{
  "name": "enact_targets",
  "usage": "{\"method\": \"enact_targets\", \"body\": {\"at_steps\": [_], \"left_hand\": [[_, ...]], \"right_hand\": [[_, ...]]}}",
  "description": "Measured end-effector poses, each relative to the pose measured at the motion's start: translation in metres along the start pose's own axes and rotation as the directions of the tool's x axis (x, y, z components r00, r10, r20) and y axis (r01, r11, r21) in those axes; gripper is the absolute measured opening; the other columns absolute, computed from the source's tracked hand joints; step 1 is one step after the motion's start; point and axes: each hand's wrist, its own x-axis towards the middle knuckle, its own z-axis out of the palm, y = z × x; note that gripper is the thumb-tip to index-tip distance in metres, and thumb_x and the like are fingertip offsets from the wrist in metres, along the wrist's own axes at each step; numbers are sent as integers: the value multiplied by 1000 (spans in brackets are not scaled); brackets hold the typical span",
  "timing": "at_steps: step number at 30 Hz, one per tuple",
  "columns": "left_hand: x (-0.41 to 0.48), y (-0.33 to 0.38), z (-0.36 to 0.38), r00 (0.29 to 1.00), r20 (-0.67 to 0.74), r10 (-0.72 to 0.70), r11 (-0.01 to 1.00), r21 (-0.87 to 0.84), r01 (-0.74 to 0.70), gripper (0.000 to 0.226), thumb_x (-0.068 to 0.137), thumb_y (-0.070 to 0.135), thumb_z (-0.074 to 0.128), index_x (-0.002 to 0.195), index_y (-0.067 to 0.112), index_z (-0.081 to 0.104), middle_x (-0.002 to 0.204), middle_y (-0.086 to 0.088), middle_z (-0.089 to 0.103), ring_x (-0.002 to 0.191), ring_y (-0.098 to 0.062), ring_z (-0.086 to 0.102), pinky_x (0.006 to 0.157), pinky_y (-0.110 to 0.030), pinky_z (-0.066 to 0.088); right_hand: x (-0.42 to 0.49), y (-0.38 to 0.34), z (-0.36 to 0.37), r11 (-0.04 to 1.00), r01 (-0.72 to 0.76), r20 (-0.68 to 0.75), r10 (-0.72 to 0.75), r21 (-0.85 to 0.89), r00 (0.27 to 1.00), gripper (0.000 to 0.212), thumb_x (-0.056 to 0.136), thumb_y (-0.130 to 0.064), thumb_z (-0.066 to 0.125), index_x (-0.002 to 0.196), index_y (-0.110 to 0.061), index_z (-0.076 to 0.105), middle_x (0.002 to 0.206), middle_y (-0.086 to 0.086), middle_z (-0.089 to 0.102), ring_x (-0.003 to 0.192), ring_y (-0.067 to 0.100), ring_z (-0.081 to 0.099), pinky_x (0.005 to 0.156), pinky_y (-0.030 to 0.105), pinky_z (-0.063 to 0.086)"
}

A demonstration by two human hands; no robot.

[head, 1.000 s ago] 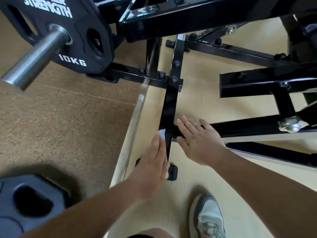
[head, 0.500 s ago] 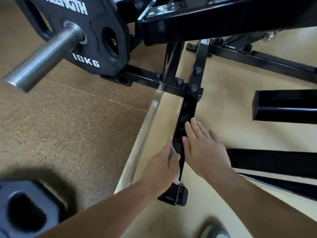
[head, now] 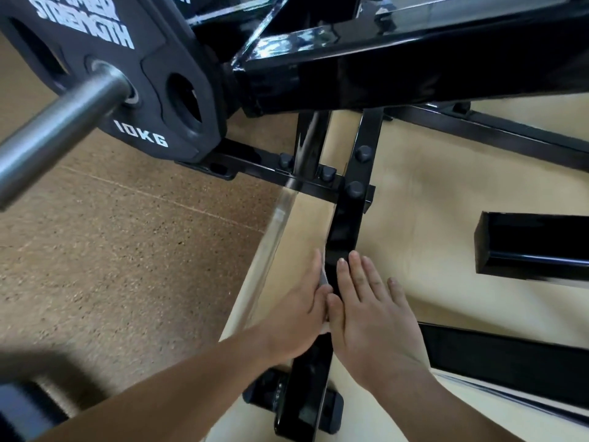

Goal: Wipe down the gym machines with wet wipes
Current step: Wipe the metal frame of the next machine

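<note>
Wiping the black bar point(head: 345, 231): left hand point(head: 296, 317), fingers straight, presses the wipe point(head: 323, 278) against its left side; right hand point(head: 373, 320) rests flat, released (steadying, probably). Next, slide toward the far bolts point(head: 355, 189).

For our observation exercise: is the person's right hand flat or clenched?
Flat: the right hand has its fingers straight and slightly spread, laid against the black frame bar.

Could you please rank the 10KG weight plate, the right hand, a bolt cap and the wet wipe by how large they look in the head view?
1. 10KG weight plate
2. right hand
3. bolt cap and wet wipe: unsure, the wipe is mostly hidden.
</note>
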Motion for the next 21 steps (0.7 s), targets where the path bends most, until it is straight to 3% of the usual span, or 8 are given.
{"method": "enact_targets", "body": {"at_steps": [3,7,9,12,17,18,20,21], "left_hand": [[17,6,-10,1000,-12,-13,995,97,14,64,112,33,29,161,35,-13,158,28,17,139,21,17,110,0,17],[77,35,-29,999,-2,48,957,286,-45,70,111,27,31,161,21,-17,171,2,-16,148,3,-7,123,-20,3],[86,42,-24,996,-23,82,930,361,-68,68,112,22,30,161,17,-17,168,2,-25,150,-1,-13,119,-17,-2],[64,33,-20,990,-57,128,920,379,-97,66,112,22,29,162,15,-14,171,-1,-16,156,-10,-11,126,-24,-2],[44,26,-24,998,60,-30,999,37,27,65,111,24,31,162,12,-7,172,-4,-6,158,-11,-4,130,-34,7],[50,34,-28,996,63,-64,989,136,55,59,109,18,31,159,-3,8,168,-21,8,158,-27,8,128,-43,16],[77,39,-39,993,77,90,667,736,-117,47,106,14,34,145,-13,36,146,-37,38,143,-50,34,121,-59,26],[92,51,-37,999,-37,0,818,575,21,48,109,17,34,152,-2,34,151,-29,39,144,-45,35,122,-52,21]], "right_hand": [[-1,0,-1,1000,11,12,-11,12,1000,65,98,-50,-16,158,-23,-24,164,-5,-33,153,16,-30,129,44,-3],[1,-3,0,998,-44,3,44,43,999,64,108,-49,5,161,-16,20,170,1,14,158,19,13,124,48,26],[2,-1,4,1000,-5,-37,6,24,999,65,105,-50,-1,162,-19,5,171,-2,-3,159,18,-1,127,45,15],[0,0,-1,999,-2,-5,2,49,1000,66,98,-50,-16,158,-22,-22,165,-6,-30,154,14,-26,127,40,-4],[-1,-1,1,998,0,-40,3,63,999,68,98,-52,-20,160,-22,-15,167,-5,-24,155,14,-21,128,42,0],[0,-1,3,998,-7,-31,9,70,999,67,99,-52,-16,160,-23,-15,167,-6,-24,156,13,-20,129,42,1],[0,-1,2,998,-13,-37,16,68,999,67,101,-51,-9,162,-22,-7,168,-5,-17,158,14,-11,129,43,8],[0,-2,1,998,-14,-39,17,66,999,66,102,-50,-6,162,-22,-3,169,-4,-13,158,15,-6,129,44,11]]}}
